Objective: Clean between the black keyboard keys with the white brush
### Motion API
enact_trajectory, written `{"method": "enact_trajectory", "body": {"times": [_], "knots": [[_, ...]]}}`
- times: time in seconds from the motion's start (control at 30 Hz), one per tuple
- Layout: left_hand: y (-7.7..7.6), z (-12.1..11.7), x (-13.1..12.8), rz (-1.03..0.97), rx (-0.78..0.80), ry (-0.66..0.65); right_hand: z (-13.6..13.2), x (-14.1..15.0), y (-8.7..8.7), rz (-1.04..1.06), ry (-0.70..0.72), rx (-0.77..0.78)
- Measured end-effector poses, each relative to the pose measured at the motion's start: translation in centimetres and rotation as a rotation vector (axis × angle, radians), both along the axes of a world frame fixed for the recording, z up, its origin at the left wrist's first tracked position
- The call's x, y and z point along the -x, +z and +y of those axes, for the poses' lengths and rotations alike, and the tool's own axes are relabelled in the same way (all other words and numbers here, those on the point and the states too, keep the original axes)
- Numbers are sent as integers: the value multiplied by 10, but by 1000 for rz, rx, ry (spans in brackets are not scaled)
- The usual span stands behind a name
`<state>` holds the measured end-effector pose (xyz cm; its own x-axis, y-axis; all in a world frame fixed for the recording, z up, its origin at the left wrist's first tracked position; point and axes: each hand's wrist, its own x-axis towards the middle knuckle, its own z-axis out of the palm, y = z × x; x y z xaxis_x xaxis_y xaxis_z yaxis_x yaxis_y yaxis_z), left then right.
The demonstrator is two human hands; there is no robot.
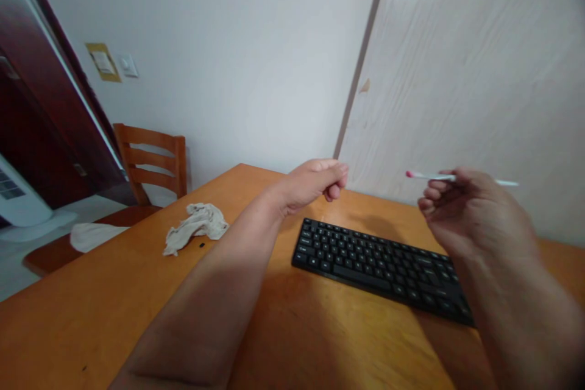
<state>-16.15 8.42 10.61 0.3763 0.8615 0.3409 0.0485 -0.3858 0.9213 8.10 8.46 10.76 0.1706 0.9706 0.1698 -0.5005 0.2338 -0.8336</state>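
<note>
A black keyboard (379,265) lies on the wooden table, its right end hidden behind my right forearm. Above its far left part is my left hand (320,180), fingers curled in and closed; whatever they may hold is hidden. My right hand (470,207) is raised over the keyboard's right side, closed around a thin white stick with a pink tip (425,177). The stick lies nearly level between thumb and fingers, its pink end pointing left toward my other hand. Neither hand touches the keyboard.
A crumpled pale cloth (196,226) sits on the wooden table (150,317), left of my left forearm, with a small black piece (202,245) beside it. A wooden chair (153,161) stands past the table's left edge. A wall (256,73) rises behind the table.
</note>
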Motion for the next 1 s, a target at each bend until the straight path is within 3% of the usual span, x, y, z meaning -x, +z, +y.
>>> {"method": "enact_trajectory", "body": {"times": [0.1, 0.17, 0.37, 0.6, 0.83, 1.0], "knots": [[3, 4, 5, -76, -45, 137, 2, -9, 7, -21, -55, -34], [3, 3, -1, -33, -57, 151, -2, -1, 5, -107, -35, -85], [0, -9, -32, 161, -200, -45, -17, 37, -15, -357, 24, -170], [1, -12, -35, 376, -321, 3, -18, 38, -14, -246, 78, -112], [3, -13, -29, 366, -258, 87, -9, 13, 3, -40, -24, -63], [-3, -4, -22, 327, -230, 169, -7, 0, 14, -20, -88, -102]]}}
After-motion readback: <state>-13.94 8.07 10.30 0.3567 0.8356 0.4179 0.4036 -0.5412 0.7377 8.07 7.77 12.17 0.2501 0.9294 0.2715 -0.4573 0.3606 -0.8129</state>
